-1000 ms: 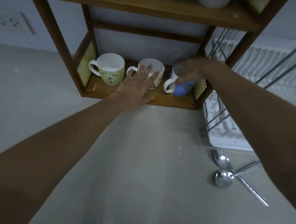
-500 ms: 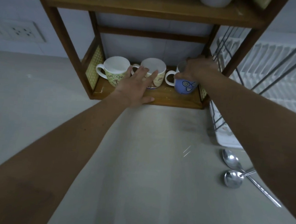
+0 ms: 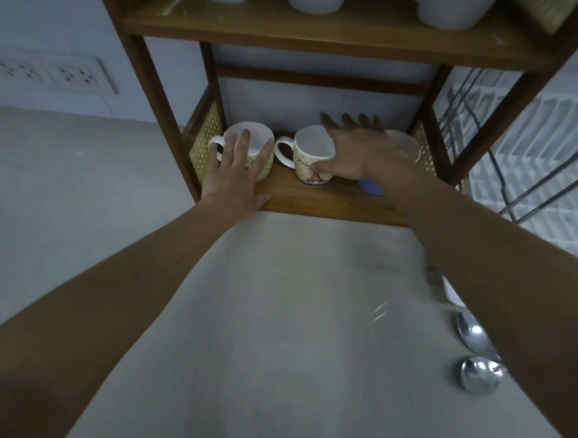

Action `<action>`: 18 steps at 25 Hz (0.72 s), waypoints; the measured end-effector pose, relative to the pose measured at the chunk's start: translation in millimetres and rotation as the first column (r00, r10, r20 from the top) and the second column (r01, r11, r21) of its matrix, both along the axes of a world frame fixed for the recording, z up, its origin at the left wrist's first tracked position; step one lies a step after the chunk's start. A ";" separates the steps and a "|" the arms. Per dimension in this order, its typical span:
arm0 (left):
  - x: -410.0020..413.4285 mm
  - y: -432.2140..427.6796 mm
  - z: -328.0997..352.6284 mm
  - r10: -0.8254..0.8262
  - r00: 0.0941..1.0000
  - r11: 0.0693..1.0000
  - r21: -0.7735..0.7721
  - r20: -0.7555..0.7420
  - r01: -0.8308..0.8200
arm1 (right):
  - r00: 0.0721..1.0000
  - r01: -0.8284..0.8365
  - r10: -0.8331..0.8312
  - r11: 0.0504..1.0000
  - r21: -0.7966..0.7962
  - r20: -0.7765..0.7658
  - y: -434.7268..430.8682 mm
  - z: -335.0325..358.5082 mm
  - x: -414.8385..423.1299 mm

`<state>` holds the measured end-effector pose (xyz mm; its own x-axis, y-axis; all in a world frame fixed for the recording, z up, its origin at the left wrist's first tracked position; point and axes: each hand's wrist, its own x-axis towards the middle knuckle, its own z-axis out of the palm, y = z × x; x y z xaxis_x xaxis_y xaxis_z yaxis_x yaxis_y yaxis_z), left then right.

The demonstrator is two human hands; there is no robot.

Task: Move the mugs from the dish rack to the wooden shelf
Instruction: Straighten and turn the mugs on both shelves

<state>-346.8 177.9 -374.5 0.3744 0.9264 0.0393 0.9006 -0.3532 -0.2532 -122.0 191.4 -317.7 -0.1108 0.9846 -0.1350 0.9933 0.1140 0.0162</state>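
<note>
Three mugs stand in a row on the lower board of the wooden shelf (image 3: 332,201). My left hand (image 3: 236,171) lies flat with spread fingers against the front of the green-patterned mug (image 3: 252,138) at the left. The cream mug (image 3: 313,152) stands in the middle. My right hand (image 3: 356,152) is open, fingers spread, between the cream mug and the blue mug (image 3: 400,146); its thumb touches the cream mug's side. My right wrist hides most of the blue mug. Neither hand grips anything.
White cups stand on the upper shelf board (image 3: 326,35). The white dish rack (image 3: 535,159) with metal wires stands right of the shelf. Two metal spoons (image 3: 478,359) lie on the grey counter (image 3: 274,319) at the right. Wall sockets (image 3: 49,75) sit at the left.
My right hand let go of the blue mug and opened, shifting left toward the cream mug. My left hand slid left from the cream mug to the green-patterned mug.
</note>
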 end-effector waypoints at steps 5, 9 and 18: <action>-6.5 15.4 -1.5 0.042 0.998 0.999 -0.005 0.048 -0.041 | 0.994 0.075 -0.077 0.997 -0.022 -0.079 19.6 -1.3 -17.7; -17.8 20.6 -1.2 -0.002 0.998 1.000 -0.019 0.060 0.004 | 0.990 0.076 -0.073 0.997 0.018 -0.123 21.5 -7.4 -15.0; 16.5 -91.7 -39.8 0.008 0.898 0.988 -0.140 0.440 0.060 | 0.978 0.177 -0.208 0.892 -0.417 -0.031 32.1 27.6 68.4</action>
